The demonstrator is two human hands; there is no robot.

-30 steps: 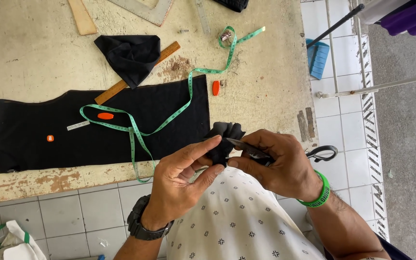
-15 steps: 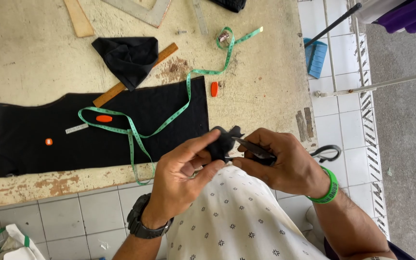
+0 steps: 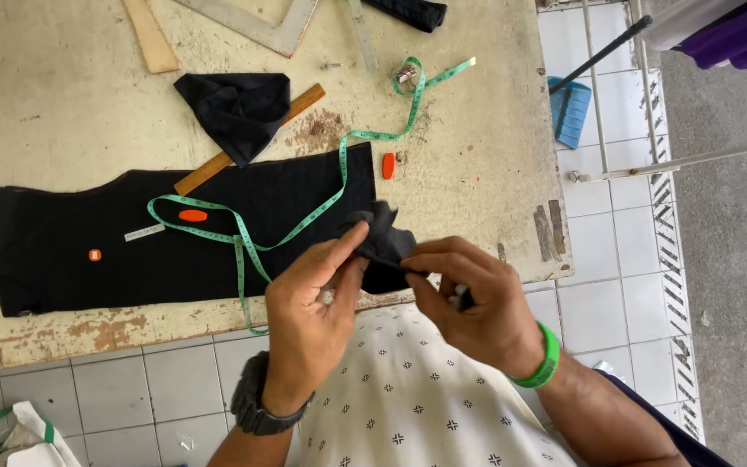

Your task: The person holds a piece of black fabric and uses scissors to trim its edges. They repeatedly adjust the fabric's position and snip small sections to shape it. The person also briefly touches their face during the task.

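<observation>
Hands, left hand point(image 3: 309, 311) and right hand point(image 3: 469, 303), pinch black fabric scrap point(image 3: 382, 242); scissors perhaps hidden.

1. Bare bench point(image 3: 62, 95) lay open at ten o'clock from the hands, wide enough for a hand to pass.
2. At eleven o'clock a long black cloth point(image 3: 175, 238) covered the near strip, with a green tape measure point(image 3: 304, 220) looping across it and two orange chalks on top.
3. At twelve o'clock a folded black piece point(image 3: 239, 108) lay over a wooden ruler point(image 3: 304, 97).
4. At two o'clock the worn bench corner beyond a third orange chalk point(image 3: 388, 165) was free.
</observation>
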